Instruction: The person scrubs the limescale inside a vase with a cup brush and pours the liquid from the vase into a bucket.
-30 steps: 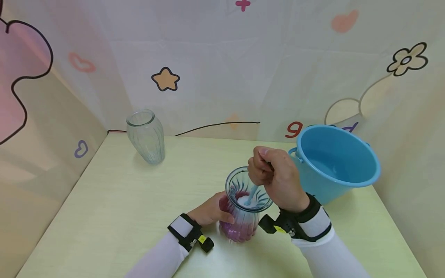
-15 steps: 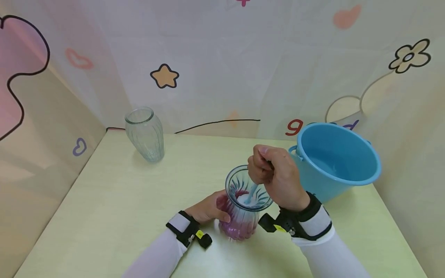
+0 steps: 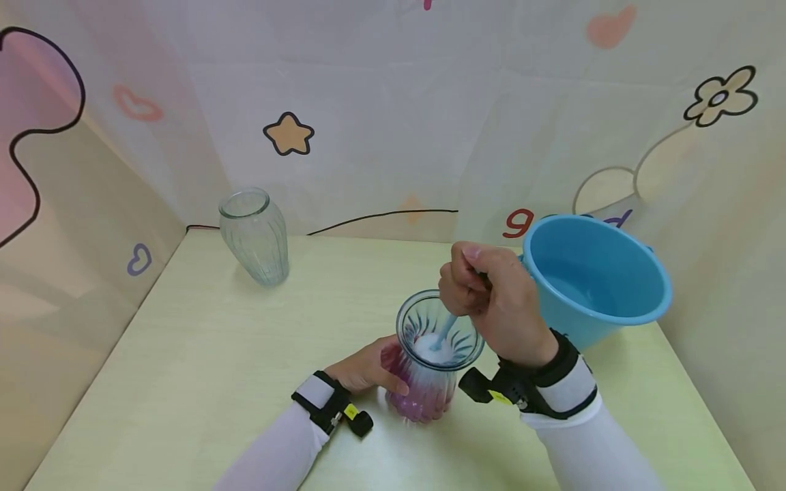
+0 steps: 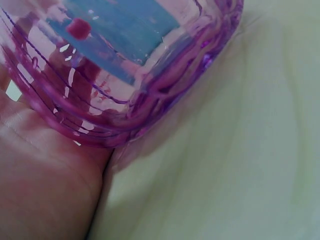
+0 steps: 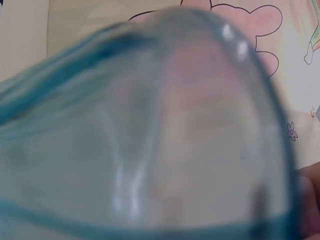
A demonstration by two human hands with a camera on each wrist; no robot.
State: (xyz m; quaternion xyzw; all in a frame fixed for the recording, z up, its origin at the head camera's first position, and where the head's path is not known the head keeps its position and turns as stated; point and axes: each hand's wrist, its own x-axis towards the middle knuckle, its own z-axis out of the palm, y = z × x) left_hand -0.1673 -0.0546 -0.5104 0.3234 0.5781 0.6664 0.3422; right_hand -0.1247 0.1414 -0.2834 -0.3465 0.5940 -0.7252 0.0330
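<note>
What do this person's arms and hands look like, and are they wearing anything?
The left hand and right hand are bare human hands, without gloves. Plain, whitish long fabric sleeves cover the forearms. Each wrist wears a black strap with a white section, carrying a small black block and a yellow mark. No cables show.

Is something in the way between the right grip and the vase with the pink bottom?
No, nothing I can see. The blue stick in the right grip slants down into the pink-bottomed vase through its open mouth. The blue bucket is off to the right, and the clear vase is back on the left.
</note>
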